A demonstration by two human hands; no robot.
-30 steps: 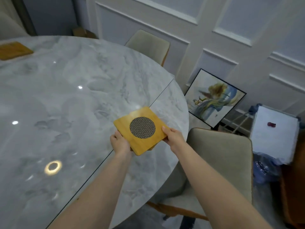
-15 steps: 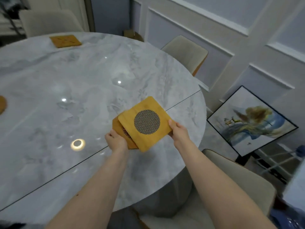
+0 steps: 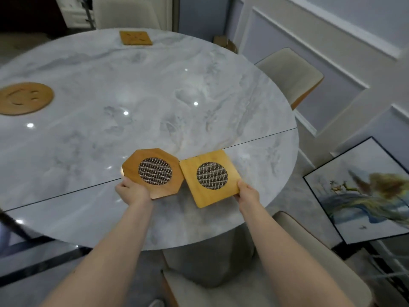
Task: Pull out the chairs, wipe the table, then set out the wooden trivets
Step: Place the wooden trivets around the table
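Note:
My left hand grips the near edge of an octagonal wooden trivet with a round metal mesh centre. My right hand pinches the near right corner of a square wooden trivet with the same mesh disc. The two trivets sit side by side, edges almost touching, just above the near part of the round grey marble table. A round smiley-face trivet lies at the table's left. A square trivet lies at the far edge.
Beige chairs stand around the table: one below me, one at the right, one at the far side. A framed painting leans on the panelled wall at the right. A dark seam crosses the tabletop.
The two stacked trivets have been separated: my left hand took the octagonal one leftward, my right hand keeps the square one. The view swung left, revealing the smiley trivet.

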